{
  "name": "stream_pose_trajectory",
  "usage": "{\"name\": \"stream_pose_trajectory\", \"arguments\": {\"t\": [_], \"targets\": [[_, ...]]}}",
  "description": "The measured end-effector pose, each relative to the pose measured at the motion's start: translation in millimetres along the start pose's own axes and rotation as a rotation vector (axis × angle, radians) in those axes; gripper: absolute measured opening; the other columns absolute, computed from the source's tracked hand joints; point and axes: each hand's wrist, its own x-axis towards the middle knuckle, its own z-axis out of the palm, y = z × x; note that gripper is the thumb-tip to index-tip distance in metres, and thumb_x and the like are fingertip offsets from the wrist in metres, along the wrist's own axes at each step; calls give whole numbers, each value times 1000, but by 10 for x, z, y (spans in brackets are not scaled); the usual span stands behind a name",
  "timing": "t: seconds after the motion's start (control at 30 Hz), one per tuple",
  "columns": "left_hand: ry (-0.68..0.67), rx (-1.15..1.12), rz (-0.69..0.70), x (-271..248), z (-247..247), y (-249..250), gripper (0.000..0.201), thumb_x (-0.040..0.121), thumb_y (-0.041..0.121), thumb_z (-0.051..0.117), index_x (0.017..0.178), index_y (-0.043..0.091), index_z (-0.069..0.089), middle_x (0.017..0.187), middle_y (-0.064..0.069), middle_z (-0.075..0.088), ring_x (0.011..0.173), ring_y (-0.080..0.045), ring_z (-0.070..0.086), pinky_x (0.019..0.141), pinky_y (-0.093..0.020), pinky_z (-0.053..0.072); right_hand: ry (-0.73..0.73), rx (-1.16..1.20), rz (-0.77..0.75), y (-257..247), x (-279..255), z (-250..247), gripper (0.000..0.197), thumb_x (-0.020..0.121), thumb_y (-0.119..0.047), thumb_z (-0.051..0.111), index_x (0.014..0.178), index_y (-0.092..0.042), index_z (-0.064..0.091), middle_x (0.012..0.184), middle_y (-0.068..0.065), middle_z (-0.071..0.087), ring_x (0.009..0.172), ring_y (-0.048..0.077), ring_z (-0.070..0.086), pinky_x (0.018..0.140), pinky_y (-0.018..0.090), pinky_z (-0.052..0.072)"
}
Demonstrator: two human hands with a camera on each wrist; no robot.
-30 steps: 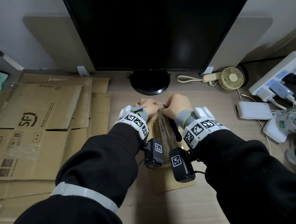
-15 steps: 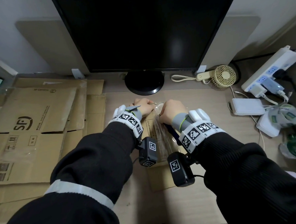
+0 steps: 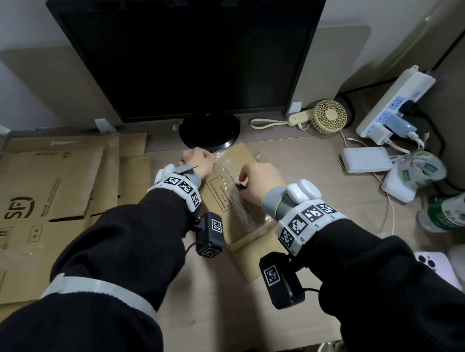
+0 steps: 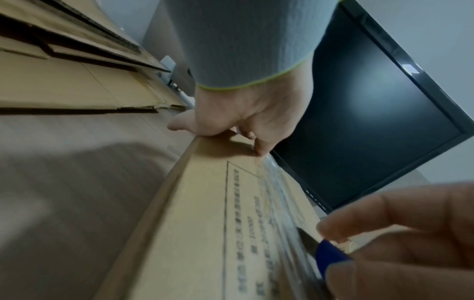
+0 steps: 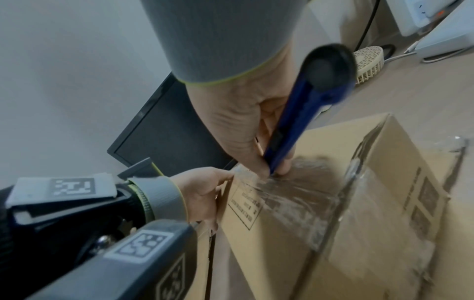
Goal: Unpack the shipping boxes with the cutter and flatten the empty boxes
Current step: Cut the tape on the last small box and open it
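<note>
On the table (image 3: 211,298), just in front of the monitor (image 3: 192,54) stand, a sealed box (image 3: 242,159) is being cut open along its taped top seam. The far left corner of the box is gripped by the left hand (image 3: 198,164), fingers curled over the edge. The blue cutter (image 5: 290,130) is gripped by the right hand (image 3: 258,182), thumb and fingers closed round the lower body, with the blade tip set in the clear tape (image 4: 282,223) on the centre line.

The box lies lengthwise, its long axis running from the person toward the monitor and canted slightly to the left at the far end. The taped seam follows this axis. The cutter is held steeply, tip down, handle end raised toward the wrist.

For a clean cut, the blade should be kept shallow, so that only tape is parted and the contents are spared. The stroke should be drawn along the seam toward the near end, in line with the long axis. The bracing hand should be kept off the cut line. Flattened boxes (image 3: 38,191) lie stacked at the left.
</note>
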Motion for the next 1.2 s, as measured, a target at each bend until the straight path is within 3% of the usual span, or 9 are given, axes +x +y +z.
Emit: {"name": "stream_pose_trajectory", "arguments": {"t": [0.07,0.2,0.33,0.5,0.6,0.7,0.93,1.07,1.2], "targets": [[27,20,-9,-118,-47,51,29,95,31,49,120,18,56,142,-12,31,128,-35,32,105,-38,27,-6,0,-5,15,35,14,18,85,-16,58,98,-19,70,99,6,70,91,27,64,71,28,48],[2,190,25,-379,89,75,91,71,55,72,140,17,26,145,-7,23,131,-32,26,109,-37,21,-34,20,22,52,58,28,16,83,-20,63,96,-24,72,101,4,70,94,27,64,75,28,49],[10,130,-23,-415,120,67,129,62,48,84,151,16,-3,158,-8,1,143,-34,7,117,-42,9,-64,42,27,20,92,22,13,81,-21,66,91,-20,73,97,5,71,91,26,65,81,30,54],[-70,192,-42,-389,36,103,129,68,45,81,151,15,-13,160,-10,-6,145,-33,3,117,-43,11,-170,-20,58,55,63,35,14,76,-18,67,87,-14,74,89,5,71,84,24,66,78,33,58],[-61,239,-32,-311,40,71,130,66,51,79,151,17,-13,159,-9,-5,143,-36,7,117,-45,14,-209,-38,47,103,19,48,17,74,-18,68,89,-13,75,89,6,72,88,24,65,78,33,57],[0,152,-39,-256,22,105,130,66,44,83,151,14,-10,160,-9,-5,145,-35,3,118,-45,10,-215,-26,48,157,-30,34,17,75,-17,71,90,-12,76,91,7,73,86,24,66,77,31,57],[24,120,-63,-211,-13,223,127,69,40,82,151,14,-10,159,-10,-8,146,-32,3,116,-43,8,-197,23,-6,296,-124,-68,17,81,-17,70,98,-15,74,97,4,72,84,21,63,69,23,47],[13,165,-100,-253,-29,229,125,71,47,79,152,13,-9,159,-10,-7,145,-33,7,115,-45,12,-209,26,-17,351,-166,-86,19,79,-17,71,98,-14,75,97,4,72,92,22,66,71,25,51],[-25,158,-161,-253,10,267,123,73,46,78,151,14,-11,158,-13,-16,146,-36,4,115,-46,16,-244,-17,-10,347,-163,-103,21,77,-13,70,98,-10,75,97,7,73,85,22,68,72,29,57]]}}
